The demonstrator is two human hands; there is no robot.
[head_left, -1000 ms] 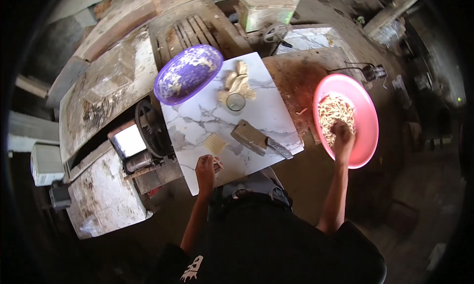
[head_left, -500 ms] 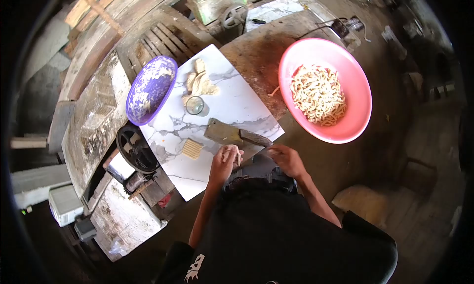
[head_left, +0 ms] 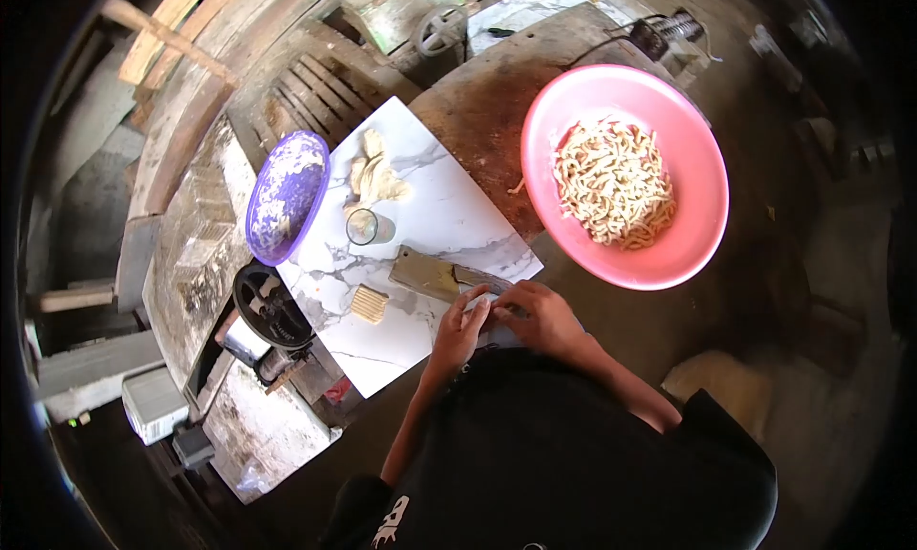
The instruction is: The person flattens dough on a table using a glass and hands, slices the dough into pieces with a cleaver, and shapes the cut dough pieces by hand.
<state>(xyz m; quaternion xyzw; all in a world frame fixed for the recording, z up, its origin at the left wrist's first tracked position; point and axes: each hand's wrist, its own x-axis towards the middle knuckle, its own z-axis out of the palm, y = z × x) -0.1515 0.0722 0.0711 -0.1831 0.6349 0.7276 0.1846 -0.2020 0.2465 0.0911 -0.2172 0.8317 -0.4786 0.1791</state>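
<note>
My left hand (head_left: pixel 458 335) and my right hand (head_left: pixel 540 319) are close together at the front edge of the marble-patterned board (head_left: pixel 444 206). The fingers of both are curled inward, and whatever lies between them is too small to make out. Just beyond them a cleaver (head_left: pixel 425 275) lies flat, its handle partly hidden behind my fingers. To its left sits a ridged, pale dough piece (head_left: pixel 369 304). Farther back are a glass (head_left: pixel 369 227) and a lump of dough (head_left: pixel 375 175). A pink basin (head_left: pixel 702 158) on the right holds many short dough strips (head_left: pixel 614 185).
A purple basin (head_left: pixel 287 196) with dough residue stands at the board's left edge. Beside it is a machine with a black wheel (head_left: pixel 272 304). A slatted wooden frame (head_left: pixel 320 96) and a metal handwheel (head_left: pixel 440 30) are behind. A dark motor-like device (head_left: pixel 664 34) lies beyond the pink basin.
My right hand has come from the pink basin to the board's front edge and now meets my left hand, which has shifted right. The view has turned and shifted.
</note>
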